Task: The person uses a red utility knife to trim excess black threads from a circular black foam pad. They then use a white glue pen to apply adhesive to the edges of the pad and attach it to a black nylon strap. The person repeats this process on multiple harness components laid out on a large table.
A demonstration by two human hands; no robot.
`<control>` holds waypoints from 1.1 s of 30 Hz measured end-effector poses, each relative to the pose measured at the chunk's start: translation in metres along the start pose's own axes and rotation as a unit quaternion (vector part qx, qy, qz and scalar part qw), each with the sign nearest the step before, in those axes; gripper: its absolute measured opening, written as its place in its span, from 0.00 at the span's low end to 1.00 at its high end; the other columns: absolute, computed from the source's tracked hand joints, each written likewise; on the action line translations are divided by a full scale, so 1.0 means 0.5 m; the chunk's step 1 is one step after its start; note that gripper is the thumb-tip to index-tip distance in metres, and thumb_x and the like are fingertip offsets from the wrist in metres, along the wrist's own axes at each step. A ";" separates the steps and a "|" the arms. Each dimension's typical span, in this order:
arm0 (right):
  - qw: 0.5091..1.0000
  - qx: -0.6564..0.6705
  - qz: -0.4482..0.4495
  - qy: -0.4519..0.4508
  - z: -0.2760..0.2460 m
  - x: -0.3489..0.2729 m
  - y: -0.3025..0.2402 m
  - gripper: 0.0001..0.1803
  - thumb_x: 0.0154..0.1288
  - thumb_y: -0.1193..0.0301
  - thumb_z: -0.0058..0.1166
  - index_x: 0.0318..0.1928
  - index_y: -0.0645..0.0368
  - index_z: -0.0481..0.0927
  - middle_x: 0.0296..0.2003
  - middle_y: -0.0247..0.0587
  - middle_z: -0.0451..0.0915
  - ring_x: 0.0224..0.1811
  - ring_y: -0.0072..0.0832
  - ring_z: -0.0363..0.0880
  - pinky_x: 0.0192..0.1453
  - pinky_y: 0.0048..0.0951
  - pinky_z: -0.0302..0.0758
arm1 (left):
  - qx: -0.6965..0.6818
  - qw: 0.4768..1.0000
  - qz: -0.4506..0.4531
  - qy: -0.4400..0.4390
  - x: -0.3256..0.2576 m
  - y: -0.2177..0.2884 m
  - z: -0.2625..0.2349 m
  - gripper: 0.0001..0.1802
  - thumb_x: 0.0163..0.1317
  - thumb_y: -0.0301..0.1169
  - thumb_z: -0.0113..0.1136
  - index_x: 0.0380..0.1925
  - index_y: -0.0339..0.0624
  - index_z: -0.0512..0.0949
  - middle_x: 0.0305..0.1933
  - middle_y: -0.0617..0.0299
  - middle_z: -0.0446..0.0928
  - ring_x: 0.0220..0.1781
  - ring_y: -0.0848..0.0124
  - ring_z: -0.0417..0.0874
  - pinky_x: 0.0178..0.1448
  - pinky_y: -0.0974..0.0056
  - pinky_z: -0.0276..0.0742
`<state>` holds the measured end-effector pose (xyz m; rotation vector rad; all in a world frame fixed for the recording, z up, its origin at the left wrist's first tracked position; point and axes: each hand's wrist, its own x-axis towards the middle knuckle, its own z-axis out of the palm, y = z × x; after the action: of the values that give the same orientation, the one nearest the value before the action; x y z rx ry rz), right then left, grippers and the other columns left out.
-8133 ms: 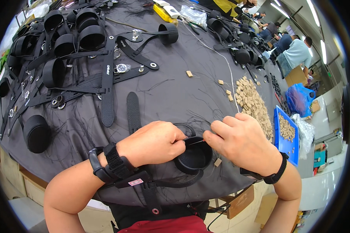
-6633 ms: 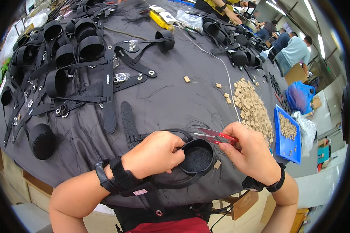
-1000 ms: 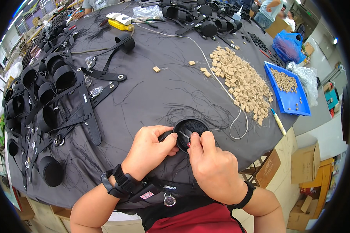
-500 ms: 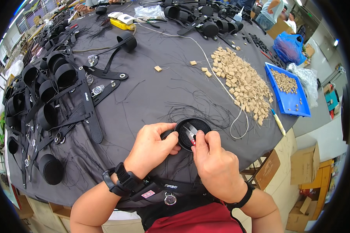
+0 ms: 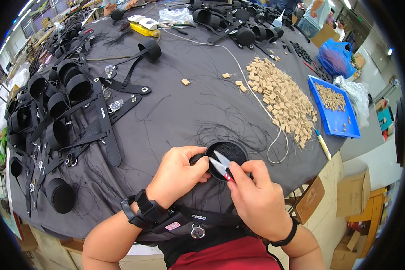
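Snips [image 5: 220, 166] show more blade than a moment ago, spread apart over the black cup [image 5: 236, 150]; nothing visibly caught between. Cup lies at twelve o'clock from the torso. Right hand [image 5: 256, 198], cup's five o'clock, grips the snips; left hand [image 5: 180, 171], eight o'clock, pinches the cup's side, thumb close to blade tips. Loose threads [image 5: 222, 129] crowd twelve; tan tags [image 5: 281, 99], two.

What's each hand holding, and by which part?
Left hand: the black cup, at its left edge. Right hand: the snips, by their red handles.
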<state>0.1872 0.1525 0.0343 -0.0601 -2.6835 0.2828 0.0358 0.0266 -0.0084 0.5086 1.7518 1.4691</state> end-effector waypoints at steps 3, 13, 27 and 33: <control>0.993 0.099 0.025 0.064 -0.030 0.001 0.017 0.21 0.57 0.79 0.67 0.53 0.62 0.82 0.41 0.41 0.75 0.24 0.24 0.77 0.26 0.26 0.75 | -0.005 1.000 0.003 0.005 0.001 -0.010 -0.003 0.18 0.69 0.26 0.56 0.53 0.21 0.76 0.34 0.52 0.85 0.31 0.71 0.88 0.39 0.68 0.85; 0.983 0.091 0.156 0.046 0.027 0.019 0.215 0.14 0.62 0.78 0.62 0.49 0.63 0.81 0.43 0.47 0.75 0.38 0.41 0.78 0.42 0.34 0.76 | 0.029 0.999 0.013 0.007 -0.007 0.005 0.000 0.20 0.67 0.26 0.57 0.54 0.19 0.75 0.33 0.50 0.85 0.31 0.68 0.89 0.36 0.69 0.85; 0.916 -0.135 0.336 0.175 -0.151 -0.153 0.394 0.08 0.60 0.84 0.57 0.41 0.66 0.79 0.35 0.47 0.75 0.34 0.42 0.78 0.40 0.35 0.75 | 0.007 0.999 0.007 0.032 -0.030 0.016 0.006 0.16 0.68 0.25 0.59 0.53 0.25 0.77 0.29 0.56 0.81 0.25 0.71 0.85 0.29 0.70 0.81; 0.905 -0.185 0.360 0.132 -0.183 -0.218 0.470 0.04 0.59 0.80 0.61 0.35 0.67 0.81 0.35 0.48 0.76 0.36 0.46 0.79 0.42 0.41 0.76 | 0.044 0.998 0.021 0.043 -0.023 0.012 0.011 0.16 0.68 0.26 0.60 0.53 0.27 0.78 0.29 0.59 0.80 0.23 0.76 0.81 0.27 0.73 0.77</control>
<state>0.3242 0.3903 0.0205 -1.1302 -2.2995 -0.0287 0.0463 0.0233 0.0007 0.5380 1.8893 1.4679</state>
